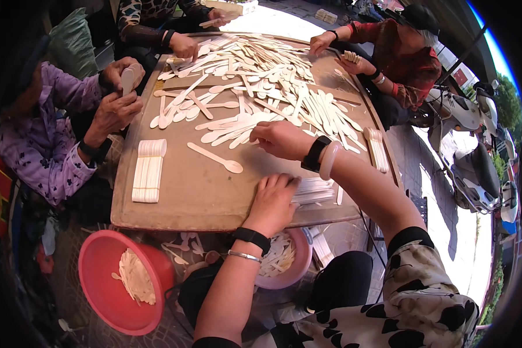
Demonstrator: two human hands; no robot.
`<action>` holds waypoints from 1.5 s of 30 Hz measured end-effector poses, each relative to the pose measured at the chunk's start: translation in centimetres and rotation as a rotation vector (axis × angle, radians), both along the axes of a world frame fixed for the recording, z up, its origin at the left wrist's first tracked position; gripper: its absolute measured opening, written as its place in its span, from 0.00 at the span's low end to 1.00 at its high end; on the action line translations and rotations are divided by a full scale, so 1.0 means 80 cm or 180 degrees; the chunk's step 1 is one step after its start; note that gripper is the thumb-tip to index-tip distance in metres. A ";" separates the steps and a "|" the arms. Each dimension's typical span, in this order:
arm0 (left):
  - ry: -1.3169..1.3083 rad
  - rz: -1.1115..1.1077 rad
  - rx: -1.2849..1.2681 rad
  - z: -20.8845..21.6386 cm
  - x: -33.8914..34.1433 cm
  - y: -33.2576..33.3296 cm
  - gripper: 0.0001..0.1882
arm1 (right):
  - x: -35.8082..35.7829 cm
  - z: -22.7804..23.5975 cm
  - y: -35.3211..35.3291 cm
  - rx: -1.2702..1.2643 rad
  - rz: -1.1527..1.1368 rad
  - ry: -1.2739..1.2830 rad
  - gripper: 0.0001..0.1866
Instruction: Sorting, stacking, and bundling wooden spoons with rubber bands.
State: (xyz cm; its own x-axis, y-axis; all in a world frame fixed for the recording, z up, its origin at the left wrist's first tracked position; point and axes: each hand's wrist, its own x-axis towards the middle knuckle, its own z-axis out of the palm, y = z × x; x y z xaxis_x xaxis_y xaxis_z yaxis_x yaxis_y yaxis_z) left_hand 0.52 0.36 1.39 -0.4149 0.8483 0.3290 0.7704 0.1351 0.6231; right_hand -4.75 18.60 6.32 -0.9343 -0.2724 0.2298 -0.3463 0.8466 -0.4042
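Note:
On the brown table lies a large heap of pale wooden spoons (243, 122). My right hand (281, 139) hovers at the heap's near edge, fingers bent downward and a little apart, with nothing visible in them. Near the table's front edge, my left hand (275, 200) rests with curled fingers against the end of a stack of wooden spoons (313, 190); its palm side is hidden. One single wooden spoon (216, 158) lies to the left of my hands. A banded bundle of spoons (149, 171) sits at the left, and another bundle (377, 149) at the right edge.
Below the table's front edge (197, 226) stand a red basin (93, 272) and a pink basin (303, 255), both holding wooden pieces. Around the table, co-workers handle spoons: one at left (46, 139), one at the back (151, 23), one at right (412, 64). Scooters (470, 156) stand beyond.

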 end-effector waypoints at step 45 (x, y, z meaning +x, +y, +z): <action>-0.0059 -0.0014 -0.0068 0.008 0.000 0.004 0.32 | 0.087 -0.025 0.116 -0.1026 -0.1592 -0.1455 0.13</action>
